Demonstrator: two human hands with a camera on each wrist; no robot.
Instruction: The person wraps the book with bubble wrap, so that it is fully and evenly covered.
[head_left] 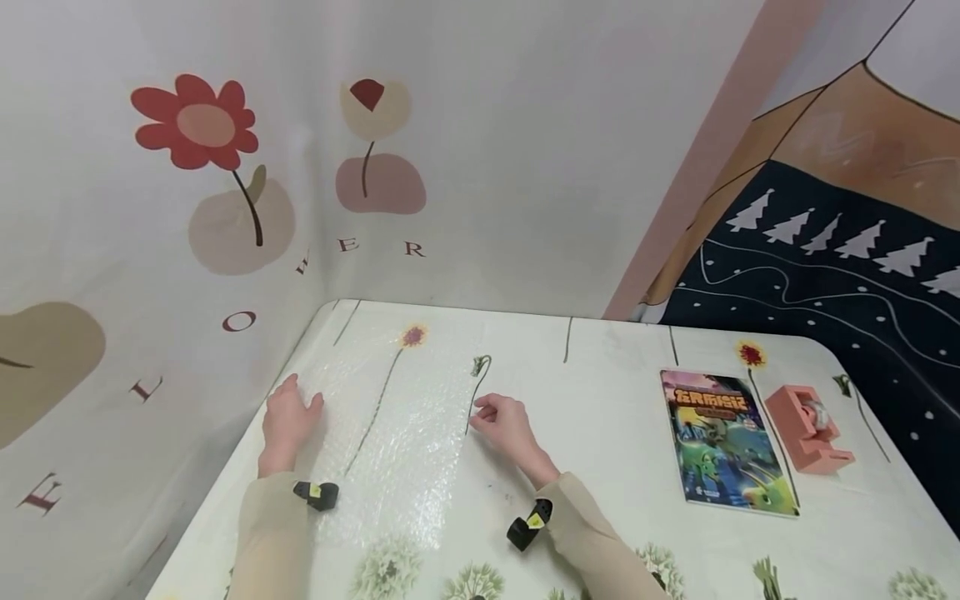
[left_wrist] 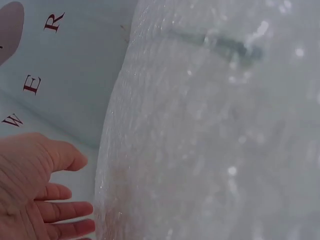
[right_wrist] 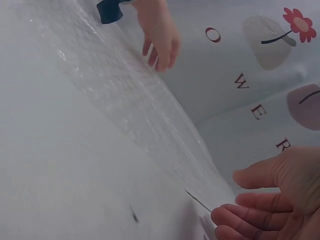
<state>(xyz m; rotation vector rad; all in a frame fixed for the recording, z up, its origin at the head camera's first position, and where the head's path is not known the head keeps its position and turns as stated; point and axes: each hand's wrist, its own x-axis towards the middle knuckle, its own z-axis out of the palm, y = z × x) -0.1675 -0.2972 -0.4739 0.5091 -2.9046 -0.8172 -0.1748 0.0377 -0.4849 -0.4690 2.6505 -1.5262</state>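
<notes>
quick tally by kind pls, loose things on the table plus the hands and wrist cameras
Bubble wrap sheet: 1
Illustrated book: 1
Pink tape dispenser, with its roll: 1
Left hand and right hand: 2
Wrist cameras: 2
Total: 7

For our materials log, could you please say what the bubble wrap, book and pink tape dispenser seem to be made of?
Bubble wrap: clear, glossy plastic film, by its see-through look and bumpy glints.
Book: probably paper, from its thin, flat, colourfully printed cover; any lamination is unclear.
Pink tape dispenser: likely rigid, fairly matte plastic, given its even colour and blocky shape.
</notes>
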